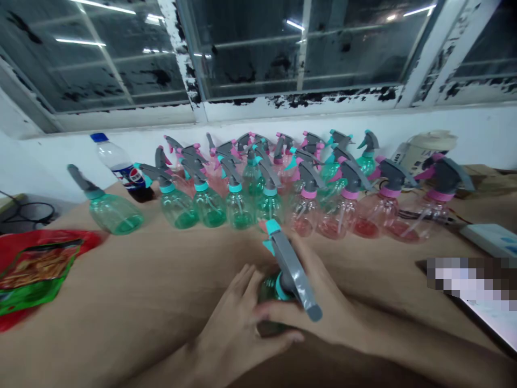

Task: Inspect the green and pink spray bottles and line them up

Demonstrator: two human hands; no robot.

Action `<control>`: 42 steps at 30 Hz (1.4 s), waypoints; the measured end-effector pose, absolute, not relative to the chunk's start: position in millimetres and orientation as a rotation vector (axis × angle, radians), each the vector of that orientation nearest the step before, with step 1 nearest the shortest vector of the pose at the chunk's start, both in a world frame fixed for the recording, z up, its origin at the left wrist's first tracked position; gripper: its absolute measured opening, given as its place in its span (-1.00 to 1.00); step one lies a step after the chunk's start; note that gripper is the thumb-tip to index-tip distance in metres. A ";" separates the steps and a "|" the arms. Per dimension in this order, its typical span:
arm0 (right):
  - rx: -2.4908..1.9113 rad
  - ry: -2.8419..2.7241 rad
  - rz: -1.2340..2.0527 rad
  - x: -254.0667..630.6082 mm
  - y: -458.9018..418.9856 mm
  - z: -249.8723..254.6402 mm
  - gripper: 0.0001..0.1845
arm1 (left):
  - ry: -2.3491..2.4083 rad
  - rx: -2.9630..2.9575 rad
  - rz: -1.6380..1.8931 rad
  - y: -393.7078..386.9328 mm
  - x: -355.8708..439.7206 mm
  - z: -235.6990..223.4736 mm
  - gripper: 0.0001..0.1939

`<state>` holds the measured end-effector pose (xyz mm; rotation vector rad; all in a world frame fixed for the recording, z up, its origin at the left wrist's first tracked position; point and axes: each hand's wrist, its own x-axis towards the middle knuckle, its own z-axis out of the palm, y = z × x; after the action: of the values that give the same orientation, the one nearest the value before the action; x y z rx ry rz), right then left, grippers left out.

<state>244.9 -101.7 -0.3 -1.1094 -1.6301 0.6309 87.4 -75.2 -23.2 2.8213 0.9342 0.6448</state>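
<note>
A green spray bottle (270,288) with a grey trigger head and turquoise nozzle stands near the table's front, between my two hands. My left hand (238,318) wraps the bottle's lower left side, thumb across the front. Around its right side curls my right hand (323,302), the thumb lying over the bottle just below the turquoise collar. The fingers cover most of the bottle's body. Just beyond, a row of spray bottles stands on the table, green ones (242,207) to the left and pink ones (335,218) to the right, with more rows behind.
At the left are a lone green spray bottle (117,213), a cola bottle (125,170) with a blue cap and a red snack packet (36,269). A lit screen (480,302) and a white box (493,240) lie at the right. The windowed wall (238,113) bounds the back.
</note>
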 end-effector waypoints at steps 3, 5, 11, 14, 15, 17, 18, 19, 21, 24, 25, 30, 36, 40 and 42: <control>-1.159 -1.773 0.618 245.1 -102.7 -9.2 0.17 | 0.980 2.788 0.736 -75.8 56.8 -21.1 -0.28; -1.181 -1.836 0.595 248.6 -104.9 -17.8 0.16 | 1.124 2.728 0.733 -73.0 32.1 -21.2 -0.33; -1.338 -1.840 0.630 266.0 -110.9 -45.5 -0.28 | 1.528 2.451 0.970 -39.9 -39.3 -18.0 -0.52; -1.391 -1.812 0.646 268.4 -113.1 -54.4 -0.47 | 1.716 2.256 0.940 -17.5 -65.0 -8.2 -0.51; -1.397 -1.811 0.630 267.7 -113.9 -56.3 -0.52 | 1.759 2.211 0.938 -10.6 -71.5 -4.7 -0.50; -1.400 -1.816 0.580 264.7 -115.5 -58.9 -0.61 | 1.870 2.166 0.935 2.2 -81.8 1.3 -0.47; -1.399 -1.819 0.555 262.8 -116.2 -59.8 -0.64 | 1.923 2.175 0.925 8.1 -85.7 3.6 -0.45; -1.393 -1.824 0.533 260.9 -116.7 -60.5 -0.67 | 1.946 2.210 0.889 13.6 -89.0 5.4 -0.43; -1.368 -1.837 0.494 257.6 -117.3 -61.9 -0.73 | 1.970 2.289 0.834 23.7 -93.8 8.5 -0.40; -1.329 -1.875 0.454 254.1 -117.0 -64.1 -0.81 | 2.060 2.376 0.763 37.4 -98.6 12.8 -0.31; -1.320 -1.893 0.449 253.4 -116.7 -64.9 -0.83 | 2.096 2.398 0.735 41.9 -100.2 14.2 -0.28; -1.314 -1.947 0.430 251.4 -113.7 -70.7 -0.89 | 2.132 2.447 0.588 70.1 -111.7 16.9 -0.31; -1.269 -2.000 0.397 252.5 -111.4 -83.4 -0.91 | 2.171 2.384 0.579 102.9 -122.4 14.0 -0.27; -1.255 -2.026 0.405 252.3 -110.8 -87.2 -0.89 | 2.167 2.406 0.534 112.1 -123.2 17.6 -0.37; -1.257 -2.030 0.396 252.1 -110.7 -87.8 -0.89 | 2.152 2.432 0.517 115.0 -122.6 20.0 -0.39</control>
<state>252.1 -110.7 -87.8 -1.2573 -2.0301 0.3961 -122.6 115.0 20.0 2.4316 2.1523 0.5168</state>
